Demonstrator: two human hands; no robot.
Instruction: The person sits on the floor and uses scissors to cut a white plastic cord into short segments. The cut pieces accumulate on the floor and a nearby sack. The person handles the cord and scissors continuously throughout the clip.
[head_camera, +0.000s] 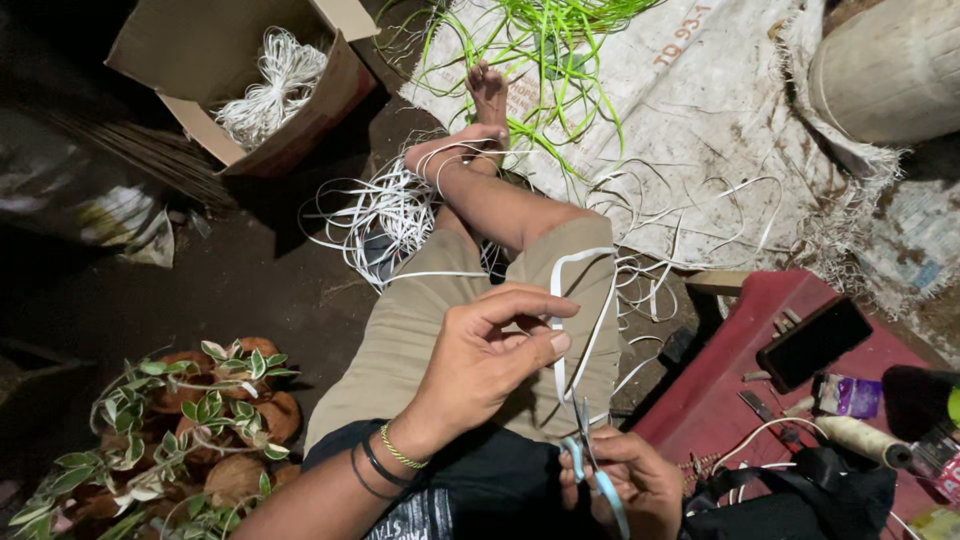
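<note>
Two hands at work — the left hand (485, 355) and the right hand (630, 485) — with one white strip (560, 320) and one pair of scissors (590, 470) between them. One cardboard box (215, 60), one phone (813, 341), one thread spool (855, 437) — and two bare feet (488, 92).

Looks like a makeshift craft workshop set up on the ground of someone's home or yard — bare dark dirt floor (250, 280), a worn white woven sack (720, 130) spread out as a mat, loose white flat strips (385, 215) and green strips (540, 50) piled around. An open brown cardboard box (200, 60) holds more white bundles, and a low red table (720, 400) carries small tools — plus potted leafy plants (190, 430) beside it.
</note>
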